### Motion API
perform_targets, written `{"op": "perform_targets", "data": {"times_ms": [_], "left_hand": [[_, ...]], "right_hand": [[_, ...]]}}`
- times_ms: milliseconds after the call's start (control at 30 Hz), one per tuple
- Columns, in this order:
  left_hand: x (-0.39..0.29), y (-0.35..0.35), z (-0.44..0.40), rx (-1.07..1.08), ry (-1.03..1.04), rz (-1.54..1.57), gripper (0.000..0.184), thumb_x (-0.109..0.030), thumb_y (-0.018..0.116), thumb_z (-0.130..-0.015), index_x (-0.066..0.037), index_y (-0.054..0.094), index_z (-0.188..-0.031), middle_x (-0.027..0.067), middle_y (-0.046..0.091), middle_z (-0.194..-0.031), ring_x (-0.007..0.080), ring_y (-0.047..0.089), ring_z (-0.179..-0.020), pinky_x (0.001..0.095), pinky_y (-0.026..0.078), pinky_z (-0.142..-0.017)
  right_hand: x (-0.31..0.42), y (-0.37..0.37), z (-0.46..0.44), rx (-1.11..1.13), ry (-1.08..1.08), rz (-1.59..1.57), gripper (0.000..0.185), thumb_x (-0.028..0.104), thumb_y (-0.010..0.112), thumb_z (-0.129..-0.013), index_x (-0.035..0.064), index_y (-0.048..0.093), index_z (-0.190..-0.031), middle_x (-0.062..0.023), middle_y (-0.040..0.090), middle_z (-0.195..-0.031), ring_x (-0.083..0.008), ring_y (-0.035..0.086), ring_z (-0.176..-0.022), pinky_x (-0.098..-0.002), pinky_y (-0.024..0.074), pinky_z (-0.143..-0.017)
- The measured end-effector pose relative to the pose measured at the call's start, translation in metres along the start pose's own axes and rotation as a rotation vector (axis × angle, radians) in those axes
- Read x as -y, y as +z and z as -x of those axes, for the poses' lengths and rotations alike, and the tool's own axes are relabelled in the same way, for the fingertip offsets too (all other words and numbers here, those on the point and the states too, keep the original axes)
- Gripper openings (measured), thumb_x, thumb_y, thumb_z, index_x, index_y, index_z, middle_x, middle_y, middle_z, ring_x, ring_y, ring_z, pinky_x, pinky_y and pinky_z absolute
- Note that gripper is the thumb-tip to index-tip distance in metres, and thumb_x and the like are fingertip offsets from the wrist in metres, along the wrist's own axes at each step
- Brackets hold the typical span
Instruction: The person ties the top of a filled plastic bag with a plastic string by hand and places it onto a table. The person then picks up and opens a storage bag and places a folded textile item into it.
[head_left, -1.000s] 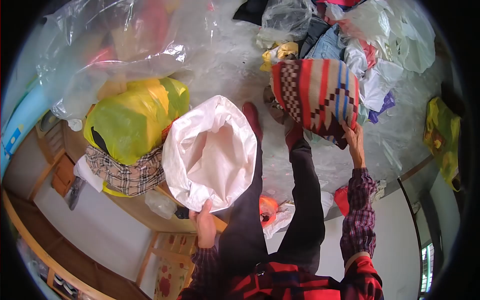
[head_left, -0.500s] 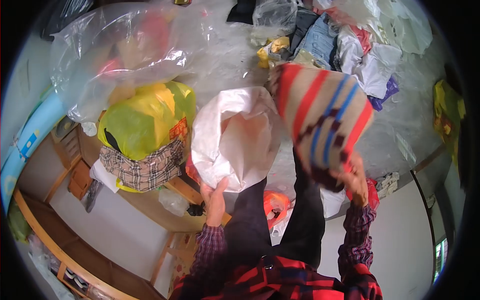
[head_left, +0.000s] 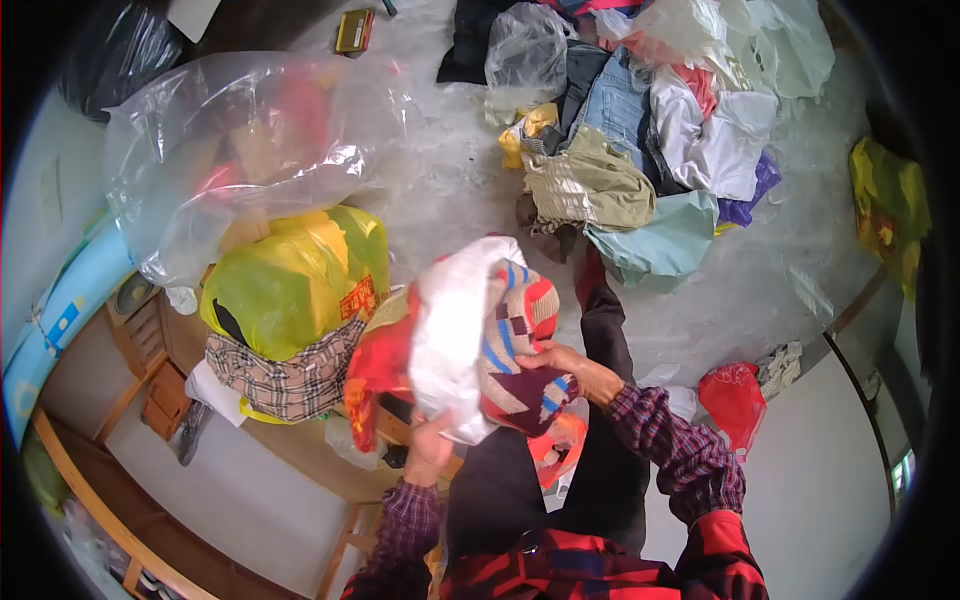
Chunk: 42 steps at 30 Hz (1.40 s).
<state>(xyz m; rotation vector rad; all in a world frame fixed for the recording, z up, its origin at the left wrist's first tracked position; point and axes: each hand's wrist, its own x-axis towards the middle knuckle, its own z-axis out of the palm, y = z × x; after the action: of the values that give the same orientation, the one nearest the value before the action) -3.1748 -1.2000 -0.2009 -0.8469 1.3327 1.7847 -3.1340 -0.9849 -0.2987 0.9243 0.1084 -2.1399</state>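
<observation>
My left hand grips the rim of a white bag above my lap, its fingers partly hidden. A striped knitted garment, beige with red, blue and dark maroon, is bunched at the bag's mouth. My right hand is closed on the garment from the right. Part of the knit lies behind the bag's edge, so I cannot tell how much is inside. Red and orange material shows just left of the white bag.
Ahead lies a clothes pile with jeans, an olive garment and plastic bags. At left are a large clear bag, a yellow-green bag and a plaid cloth. A red bag sits at right.
My right hand has brought the knitted garment left and down, from beside the bag to its mouth. The white bag's opening has tilted and folded; more of the clothes pile shows.
</observation>
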Motion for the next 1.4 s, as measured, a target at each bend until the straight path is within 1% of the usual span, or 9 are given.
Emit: {"op": "perform_targets", "data": {"times_ms": [667, 767, 900, 967, 1033, 1167, 1233, 1333, 1400], "left_hand": [[0.098, 0.013, 0.039, 0.386, -0.787, 0.161, 0.072, -0.02, 0.064, -0.068, 0.0, 0.026, -0.127, 0.0127, 0.032, -0.13, 0.0257, 0.033, -0.118, 0.0387, 0.028, -0.098], [0.08, -0.018, 0.046, 0.026, -0.261, -0.54, 0.064, -0.024, 0.058, -0.075, 0.0, 0.028, -0.125, 0.0147, 0.037, -0.125, 0.0284, 0.038, -0.113, 0.0413, 0.031, -0.095], [0.04, -0.045, 0.041, -0.305, 0.499, -1.374, 0.054, -0.03, 0.051, -0.083, 0.001, 0.03, -0.123, 0.0175, 0.042, -0.118, 0.032, 0.044, -0.105, 0.0447, 0.036, -0.09], [-0.008, -0.049, -0.003, -0.364, 1.389, -1.738, 0.062, -0.026, 0.067, -0.07, 0.006, 0.038, -0.114, 0.0208, 0.05, -0.105, 0.0303, 0.052, -0.092, 0.0404, 0.042, -0.082], [-0.029, -0.03, -0.02, -0.354, 0.535, -0.353, 0.062, -0.012, 0.07, -0.066, 0.007, 0.037, -0.115, 0.0183, 0.049, -0.107, 0.0258, 0.051, -0.092, 0.0369, 0.042, -0.083], [-0.041, -0.106, -0.017, -0.232, 0.48, -0.967, 0.053, -0.037, 0.04, -0.085, -0.003, 0.032, -0.125, 0.0149, 0.031, -0.13, 0.031, 0.034, -0.116, 0.0454, 0.032, -0.096], [-0.039, -0.111, -0.019, -0.154, 0.5, -0.917, 0.05, -0.034, 0.04, -0.086, -0.004, 0.032, -0.125, 0.0128, 0.032, -0.13, 0.0293, 0.031, -0.118, 0.0455, 0.027, -0.098], [-0.041, -0.093, -0.009, -0.193, 0.182, -0.171, 0.054, -0.031, 0.048, -0.083, -0.005, 0.029, -0.127, 0.011, 0.032, -0.13, 0.0277, 0.031, -0.119, 0.0445, 0.025, -0.099], [-0.039, -0.085, -0.002, -0.225, 0.048, 0.106, 0.061, -0.031, 0.055, -0.08, -0.006, 0.027, -0.128, 0.0092, 0.032, -0.131, 0.0257, 0.031, -0.119, 0.0433, 0.023, -0.1]], "right_hand": [[-0.138, -0.087, 0.079, 0.014, -0.751, 1.138, 0.03, 0.023, 0.055, -0.076, -0.0011, 0.055, -0.095, -0.012, 0.059, -0.088, -0.0223, 0.058, -0.079, -0.0319, 0.047, -0.067], [-0.254, -0.073, 0.126, 0.05, -0.827, 1.346, 0.029, 0.022, 0.054, -0.075, -0.0014, 0.057, -0.091, -0.0136, 0.059, -0.087, -0.0241, 0.058, -0.078, -0.033, 0.0472, -0.066], [-0.041, 0.05, -0.125, -0.07, -0.844, 1.567, 0.027, 0.021, 0.054, -0.074, -0.0017, 0.058, -0.087, -0.0156, 0.059, -0.086, -0.0265, 0.058, -0.077, -0.0344, 0.0474, -0.064], [-0.004, 0.043, -0.148, -0.199, -0.767, 1.689, 0.026, 0.021, 0.053, -0.074, -0.0019, 0.059, -0.085, -0.0166, 0.059, -0.085, -0.0276, 0.058, -0.077, -0.0351, 0.0475, -0.063], [0.01, 0.06, -0.061, -0.218, -0.54, 1.856, 0.019, 0.017, 0.053, -0.066, -0.0006, 0.059, -0.072, -0.0146, 0.055, -0.067, -0.0265, 0.055, -0.063, -0.0385, 0.045, -0.057], [0.015, 0.085, 0.019, -0.14, -1.279, 1.658, 0.025, 0.011, 0.057, -0.058, 0.0056, 0.059, -0.082, -0.0159, 0.055, -0.088, -0.0271, 0.054, -0.09, -0.0407, 0.0427, -0.074], [0.038, 0.079, 0.045, -0.742, -1.715, 1.508, 0.045, 0.011, 0.06, -0.058, 0.0076, 0.05, -0.101, -0.0186, 0.048, -0.105, -0.0289, 0.046, -0.1, -0.0444, 0.0369, -0.08], [0.046, 0.054, 0.02, -1.229, -1.346, 1.092, 0.049, 0.017, 0.064, -0.06, 0.0041, 0.049, -0.104, -0.0151, 0.052, -0.102, -0.033, 0.051, -0.094, -0.0398, 0.0411, -0.079], [0.037, 0.034, -0.008, -0.937, -1.202, 0.957, 0.044, 0.018, 0.063, -0.061, 0.0024, 0.05, -0.1, -0.0172, 0.054, -0.094, -0.0324, 0.053, -0.087, -0.0393, 0.0421, -0.075]]}}
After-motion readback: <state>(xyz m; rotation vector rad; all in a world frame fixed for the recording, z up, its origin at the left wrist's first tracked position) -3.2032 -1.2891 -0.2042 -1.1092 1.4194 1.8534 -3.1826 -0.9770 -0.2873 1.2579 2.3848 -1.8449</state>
